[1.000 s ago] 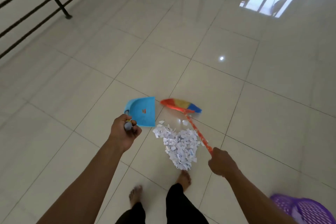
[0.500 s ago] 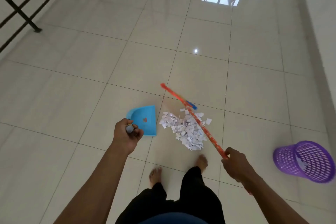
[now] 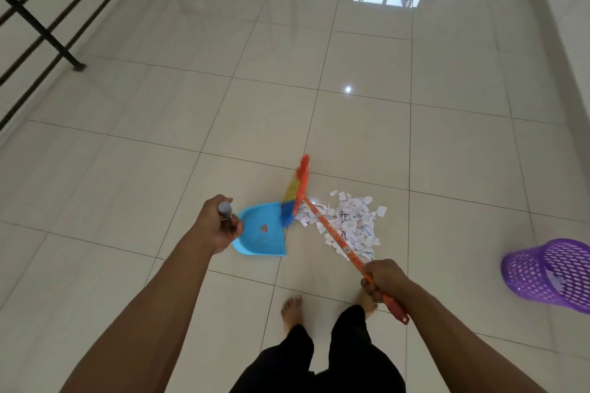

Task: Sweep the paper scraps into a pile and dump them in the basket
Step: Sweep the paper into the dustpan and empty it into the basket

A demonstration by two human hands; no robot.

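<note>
Between the left hand (image 3: 220, 228), gripping the dustpan (image 3: 261, 233) by its handle, and the right hand (image 3: 384, 277), gripping the broom (image 3: 301, 183) — piled paper scraps (image 3: 354, 220); basket (image 3: 542, 274) further right.

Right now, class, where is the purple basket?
In the head view the purple basket sits on the floor at the far right edge, apart from the paper scraps and beyond the right hand holding the broom.

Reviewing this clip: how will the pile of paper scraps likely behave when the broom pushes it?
The paper scraps are small loose pieces, so probably light and quick to slide on the glossy floor. Being separate bits, the pile will likely spread rather than move as one; strays already lie at its edges. A fast stroke might flick some past the dustpan.
</note>
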